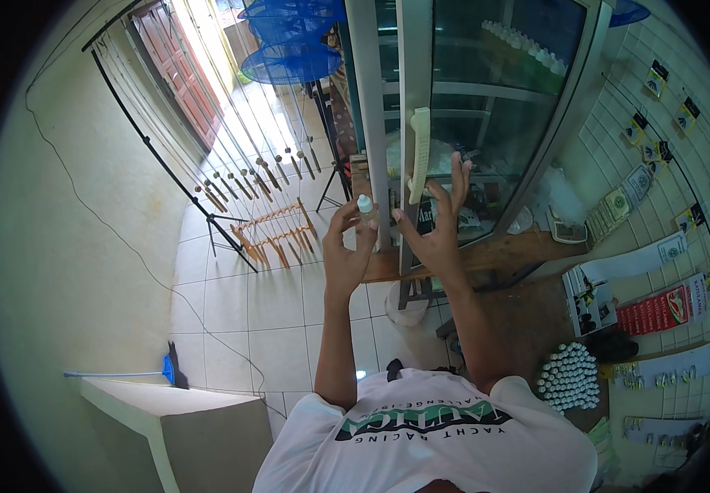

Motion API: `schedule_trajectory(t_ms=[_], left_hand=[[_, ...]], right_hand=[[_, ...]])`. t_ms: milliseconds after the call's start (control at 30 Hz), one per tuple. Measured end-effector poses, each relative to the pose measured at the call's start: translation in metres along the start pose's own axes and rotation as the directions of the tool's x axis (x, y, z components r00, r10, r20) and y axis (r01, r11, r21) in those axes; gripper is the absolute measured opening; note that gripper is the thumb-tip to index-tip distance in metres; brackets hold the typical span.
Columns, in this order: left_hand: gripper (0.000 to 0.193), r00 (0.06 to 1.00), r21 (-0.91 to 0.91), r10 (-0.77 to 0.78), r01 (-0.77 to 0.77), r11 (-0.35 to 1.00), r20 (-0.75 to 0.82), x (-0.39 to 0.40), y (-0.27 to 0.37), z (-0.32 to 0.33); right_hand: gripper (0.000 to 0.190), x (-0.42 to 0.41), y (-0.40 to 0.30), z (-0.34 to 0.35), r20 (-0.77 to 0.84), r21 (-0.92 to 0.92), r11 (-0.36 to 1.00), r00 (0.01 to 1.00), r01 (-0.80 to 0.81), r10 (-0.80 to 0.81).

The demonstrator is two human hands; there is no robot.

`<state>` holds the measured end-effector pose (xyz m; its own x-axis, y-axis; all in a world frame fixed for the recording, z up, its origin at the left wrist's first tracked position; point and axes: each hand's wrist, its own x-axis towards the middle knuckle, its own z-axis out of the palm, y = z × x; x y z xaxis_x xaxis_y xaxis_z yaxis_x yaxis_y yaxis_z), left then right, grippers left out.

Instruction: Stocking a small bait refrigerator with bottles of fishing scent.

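Observation:
A small clear dropper bottle with a white cap (365,205) stands upright between the thumb and fingers of my left hand (349,249). My right hand (438,228) is raised to the right of it with its fingers spread, holding nothing. Its fingertips are close to the pale handle (420,154) of a glass cabinet door (413,74); whether they touch it I cannot tell. Behind the glass, a row of white-capped bottles (524,46) shows on an upper shelf.
The cabinet stands on a wooden bench (515,251). White-capped bottles (569,377) are grouped at the lower right, near a wire grid (614,117) with hanging packets. Thin rods hang from a black stand (145,140) at the left, above a wooden rack (275,231). A cable crosses the tiles.

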<state>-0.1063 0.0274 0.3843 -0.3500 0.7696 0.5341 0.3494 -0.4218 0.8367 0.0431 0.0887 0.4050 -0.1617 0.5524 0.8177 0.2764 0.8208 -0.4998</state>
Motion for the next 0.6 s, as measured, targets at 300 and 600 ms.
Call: schedule_trajectory(t_ms=[300, 600], left_hand=[[0.042, 0.996, -0.056, -0.047, 0.043, 0.997, -0.075, -0.045, 0.039, 0.021], [0.039, 0.998, 0.015, -0.034, 0.034, 0.999, -0.054, -0.105, 0.082, 0.048]], right_hand=[[0.049, -0.012, -0.024, -0.032, -0.079, 0.063, 0.998, 0.997, -0.003, 0.008], [0.051, -0.052, -0.05, -0.096, -0.195, -0.003, 0.998, 0.979, -0.055, 0.054]])
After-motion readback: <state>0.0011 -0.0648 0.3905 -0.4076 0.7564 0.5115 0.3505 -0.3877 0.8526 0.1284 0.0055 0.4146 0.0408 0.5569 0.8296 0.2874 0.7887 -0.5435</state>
